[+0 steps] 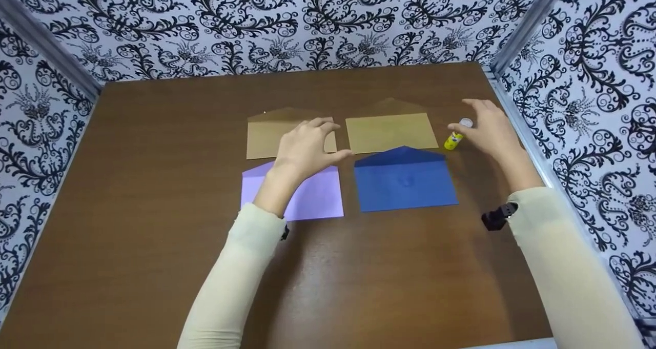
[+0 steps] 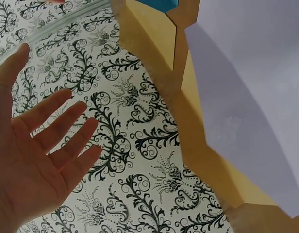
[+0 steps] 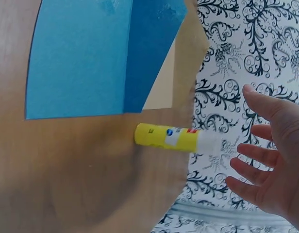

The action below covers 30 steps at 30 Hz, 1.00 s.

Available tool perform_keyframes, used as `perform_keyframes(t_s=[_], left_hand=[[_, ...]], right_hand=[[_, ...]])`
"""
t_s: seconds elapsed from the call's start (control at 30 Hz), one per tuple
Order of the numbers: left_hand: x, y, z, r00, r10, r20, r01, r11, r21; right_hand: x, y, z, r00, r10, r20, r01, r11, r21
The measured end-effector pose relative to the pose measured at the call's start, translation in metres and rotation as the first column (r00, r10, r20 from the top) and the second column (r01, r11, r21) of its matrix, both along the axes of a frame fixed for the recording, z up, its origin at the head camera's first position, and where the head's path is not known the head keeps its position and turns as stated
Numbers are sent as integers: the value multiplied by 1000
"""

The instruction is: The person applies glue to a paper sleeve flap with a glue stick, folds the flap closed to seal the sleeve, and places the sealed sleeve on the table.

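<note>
Over the lilac envelope (image 1: pixel 318 192) and the left tan envelope (image 1: pixel 264 138), my left hand (image 1: pixel 306 146) hovers with fingers and thumb spread apart, holding nothing. My right hand (image 1: pixel 492 128) is at the table's right side, its fingers also spread. Just beside that thumb, a yellow glue stick with a white cap (image 1: pixel 454 140) stands on the table; the right wrist view shows the glue stick (image 3: pixel 169 137) apart from the fingers. A blue envelope (image 1: pixel 407 182) lies in front of a second tan envelope (image 1: pixel 392 132). All four flaps point away from me, unfolded.
The brown wooden table (image 1: pixel 154 236) carries everything. Patterned black-and-white panels (image 1: pixel 277 26) rise at its back and both sides, joined by grey metal posts (image 1: pixel 533 21). A white edge (image 1: pixel 512 344) shows at the bottom right.
</note>
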<state>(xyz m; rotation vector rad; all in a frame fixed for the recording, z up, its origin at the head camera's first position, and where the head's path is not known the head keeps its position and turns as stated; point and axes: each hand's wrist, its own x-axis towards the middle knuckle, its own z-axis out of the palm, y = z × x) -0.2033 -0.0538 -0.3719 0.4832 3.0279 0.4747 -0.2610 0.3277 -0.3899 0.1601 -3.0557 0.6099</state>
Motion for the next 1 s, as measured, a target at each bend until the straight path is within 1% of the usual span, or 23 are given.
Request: perform_keyframes(t_s=[0.1,0.27,0.37,0.5,0.73,0.83,1.0], left_hand=[[1,-1,-4,1000,5,9,-5,1000,24],[3,-5,-8,1000,14,4,-15,998,61],[4,-7,-11,1000,22,1,-22,997,79],[6,-9,-16,1000,27,6,-28,995,92],[8,-12,-20,999,33,14,-35,995,95],[10,-14,-22,999,38,25,-40,994,100],[12,-17,-25,998,47,41,-52,991,126]], right_hand=[[1,4,-6,1000,-21,4,21,999,-31],[1,7,-18,998,-63,13,64,992,-105],[1,10,-26,996,-83,25,87,981,-174],[3,13,-35,994,-97,54,108,965,-241],[5,13,-48,991,-106,79,125,950,-287],[5,11,-54,988,-122,90,144,939,-312],[6,10,-62,978,-163,126,199,908,-369]])
